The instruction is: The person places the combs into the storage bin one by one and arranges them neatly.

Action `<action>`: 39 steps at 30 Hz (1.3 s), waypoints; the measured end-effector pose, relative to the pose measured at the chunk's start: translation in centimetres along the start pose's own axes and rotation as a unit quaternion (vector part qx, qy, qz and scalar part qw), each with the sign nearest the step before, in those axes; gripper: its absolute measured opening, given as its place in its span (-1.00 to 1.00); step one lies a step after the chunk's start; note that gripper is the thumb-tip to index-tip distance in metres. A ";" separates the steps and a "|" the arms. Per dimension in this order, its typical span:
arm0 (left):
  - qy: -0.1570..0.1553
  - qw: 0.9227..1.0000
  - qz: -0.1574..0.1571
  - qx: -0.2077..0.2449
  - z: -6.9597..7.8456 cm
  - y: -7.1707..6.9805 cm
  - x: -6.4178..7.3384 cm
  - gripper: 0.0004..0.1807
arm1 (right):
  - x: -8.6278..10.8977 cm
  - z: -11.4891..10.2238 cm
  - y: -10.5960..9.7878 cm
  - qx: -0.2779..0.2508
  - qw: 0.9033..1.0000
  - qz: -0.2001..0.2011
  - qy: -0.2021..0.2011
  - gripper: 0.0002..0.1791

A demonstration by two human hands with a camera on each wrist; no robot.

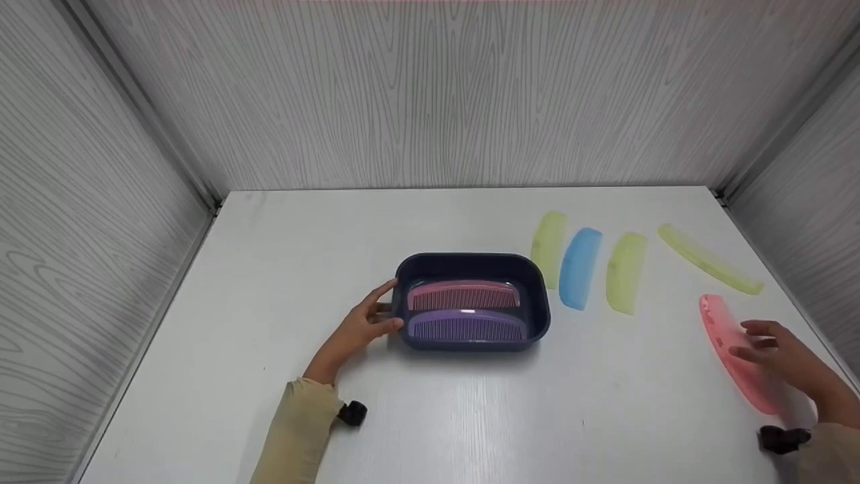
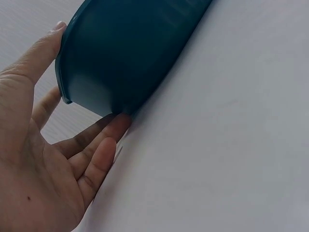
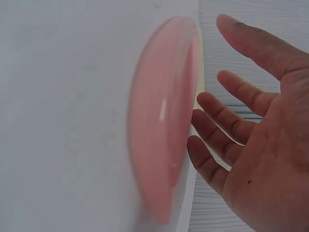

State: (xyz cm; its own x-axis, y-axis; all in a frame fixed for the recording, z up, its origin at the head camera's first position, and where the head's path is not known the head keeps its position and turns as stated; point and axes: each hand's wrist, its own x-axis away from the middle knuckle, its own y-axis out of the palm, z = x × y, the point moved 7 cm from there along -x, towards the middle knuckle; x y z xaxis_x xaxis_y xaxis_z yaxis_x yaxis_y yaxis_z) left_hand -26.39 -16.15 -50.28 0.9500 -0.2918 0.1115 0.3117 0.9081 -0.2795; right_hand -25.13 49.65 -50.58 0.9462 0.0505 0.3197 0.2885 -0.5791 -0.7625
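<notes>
A white bench [image 1: 302, 242] is enclosed on three sides by a back wall [image 1: 416, 94], a left wall [image 1: 80, 235] and a right wall [image 1: 820, 161], all pale grey with wavy wood-grain lines. Darker strips [image 1: 134, 94] run down both corners. Soft light gleams on the bench's near part.

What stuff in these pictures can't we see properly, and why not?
- Marks on the pink comb beside the right hand: head view, too small to read.
- That comb's teeth: right wrist view, too blurred to pick out.
- The tub's inside: left wrist view, hidden by its own outer wall.
- The tub's far end: left wrist view, cut off by the top edge.
- The right sleeve: head view, cut off by the picture's corner.
</notes>
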 end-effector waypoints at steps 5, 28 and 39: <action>0.002 1.000 -0.001 0.001 -0.1 0.1 -0.1 -0.13 | 0.0 0.3 0.1 0.012 1.000 -0.004 -0.005 -0.03; 0.012 1.000 -0.006 0.001 0.1 0.1 -0.1 -0.09 | -0.3 -0.6 0.4 0.064 0.998 -0.004 0.004 0.08; 0.005 1.000 -0.005 0.008 0.2 0.1 0.1 -0.13 | -0.3 -0.5 0.3 0.067 0.998 -0.010 0.002 0.06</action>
State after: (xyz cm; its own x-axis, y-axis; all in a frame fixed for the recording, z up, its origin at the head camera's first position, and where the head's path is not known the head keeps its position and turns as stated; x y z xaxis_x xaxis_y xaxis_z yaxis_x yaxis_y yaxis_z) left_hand -26.29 -16.04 -50.09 0.9472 -0.3030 0.1052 0.3204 0.9099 -0.2635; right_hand -25.35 49.05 -50.61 0.9397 0.0573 0.3372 0.3240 -0.4648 -0.8240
